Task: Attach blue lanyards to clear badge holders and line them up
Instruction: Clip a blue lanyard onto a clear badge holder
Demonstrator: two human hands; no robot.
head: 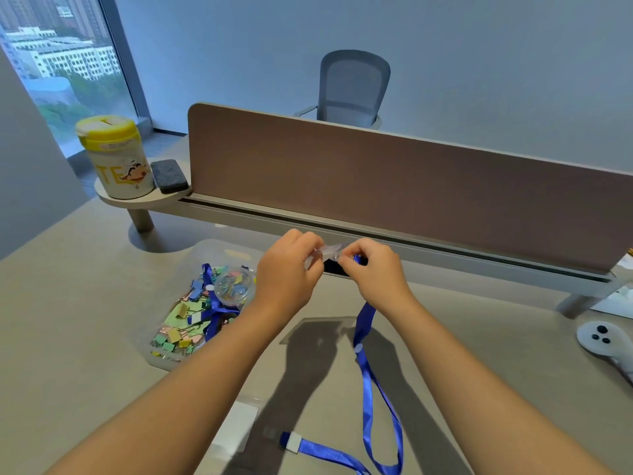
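Observation:
My left hand [287,272] and my right hand [371,269] are raised together above the desk, both pinching a clear badge holder [327,252] between the fingertips. My right hand also grips the clip end of a blue lanyard [364,341], whose loop hangs down to the desk near me. Another clear badge holder [236,428] lies flat by my left forearm, and beside it lies a second blue lanyard [322,452] with a white tab. More blue lanyard [212,303] rests in the clear tray.
A clear tray [164,361] of coloured binder clips and a small round clear box [236,286] sits on the left. A brown divider panel [394,186] runs across the back. A yellow-lidded canister [114,156] and dark eraser [169,175] stand on a shelf. A white controller [603,341] lies at the right.

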